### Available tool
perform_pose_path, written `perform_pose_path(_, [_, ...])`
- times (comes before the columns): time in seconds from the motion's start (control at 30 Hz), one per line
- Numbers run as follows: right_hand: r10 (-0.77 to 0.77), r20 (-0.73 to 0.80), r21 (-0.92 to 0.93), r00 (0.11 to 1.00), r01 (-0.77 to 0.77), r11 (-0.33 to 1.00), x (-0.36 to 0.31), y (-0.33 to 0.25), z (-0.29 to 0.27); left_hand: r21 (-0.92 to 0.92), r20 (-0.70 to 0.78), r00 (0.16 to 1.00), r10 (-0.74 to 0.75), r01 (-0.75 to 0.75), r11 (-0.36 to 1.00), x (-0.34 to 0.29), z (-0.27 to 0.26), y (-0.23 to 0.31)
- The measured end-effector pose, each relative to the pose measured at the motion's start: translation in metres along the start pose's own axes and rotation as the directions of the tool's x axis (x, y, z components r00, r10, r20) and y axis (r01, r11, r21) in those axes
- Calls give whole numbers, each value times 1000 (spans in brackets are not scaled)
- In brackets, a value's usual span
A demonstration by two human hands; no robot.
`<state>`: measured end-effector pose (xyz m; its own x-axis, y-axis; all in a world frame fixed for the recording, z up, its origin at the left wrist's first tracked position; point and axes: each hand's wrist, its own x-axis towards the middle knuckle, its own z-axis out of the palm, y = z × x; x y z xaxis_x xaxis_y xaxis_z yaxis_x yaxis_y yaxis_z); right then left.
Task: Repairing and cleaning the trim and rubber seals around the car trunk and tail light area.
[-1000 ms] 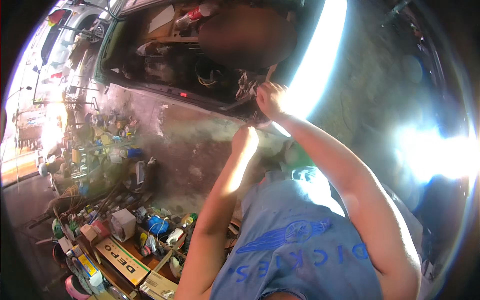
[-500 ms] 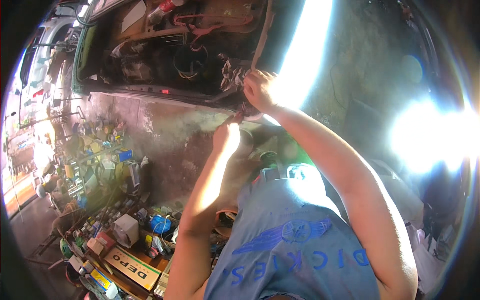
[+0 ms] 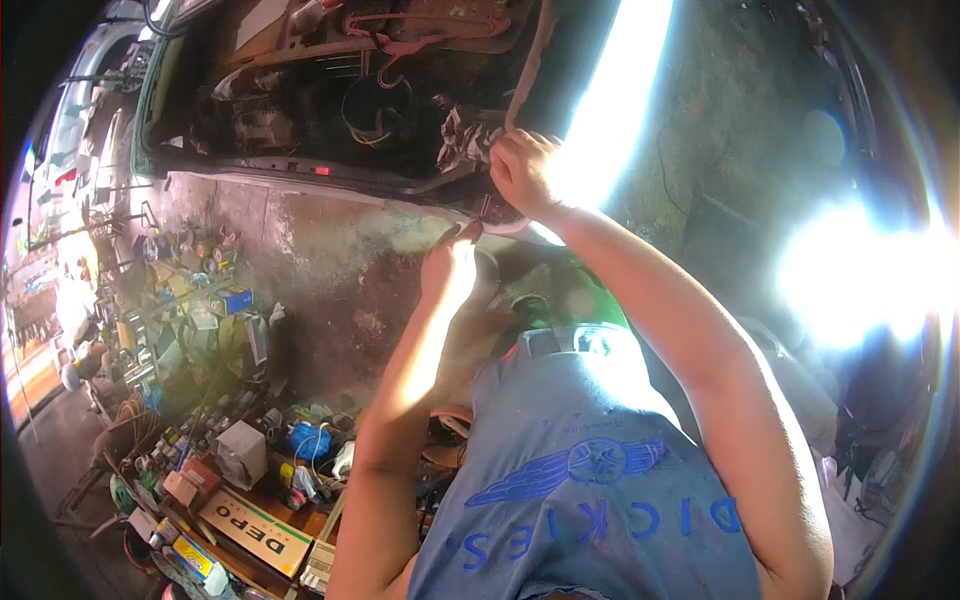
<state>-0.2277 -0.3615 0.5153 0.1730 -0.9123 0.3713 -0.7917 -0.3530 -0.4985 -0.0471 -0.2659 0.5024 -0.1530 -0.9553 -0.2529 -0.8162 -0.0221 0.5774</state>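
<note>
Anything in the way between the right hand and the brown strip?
Nothing visible. The brown strip's lower end appears to meet the right hand; actual contact isn't clear. The crumpled wad sits just left of the hand, beside that line, not across it.

Both your bare arms reach forward, away from your chest. Your right arm bends at the elbow and slants up and leftward, bringing your right hand farther out than the left. Its knuckles face up and its fingers curl under, fingertips hidden. Your left arm angles up and rightward, its forearm brightly lit near the wrist. Your left hand points up and right, fingers bunched, tips too small to read. Your hands are near each other, apart.
</note>
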Motion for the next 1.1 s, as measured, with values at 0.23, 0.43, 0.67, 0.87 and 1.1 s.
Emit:
perform_pose_path(0.23, [21, 18, 36, 1000, -22, 999, 0, 0, 2, -17, -28, 996, 79, -79, 997, 1, 4, 1])
perform_pose_path(0.43, [25, 3, 15, 1000, -25, 1000, 2, 2, 4, -2, -104, 983, 154, -155, 988, 5, 16, -9])
perform_pose_path(0.67, [22, -19, 30, 1000, -22, 999, 2, 1, 4, -18, -102, 987, 126, -128, 992, 5, 21, -11])
perform_pose_path(0.87, [24, -28, 21, 999, -23, 1000, 3, 1, 5, -137, 20, 992, -127, 129, 982, 6, 28, -13])
perform_pose_path(1.1, [6, -38, 19, 999, -5, 1000, 3, 0, 5, 151, -54, 998, -42, 50, 987, 9, 29, -7])
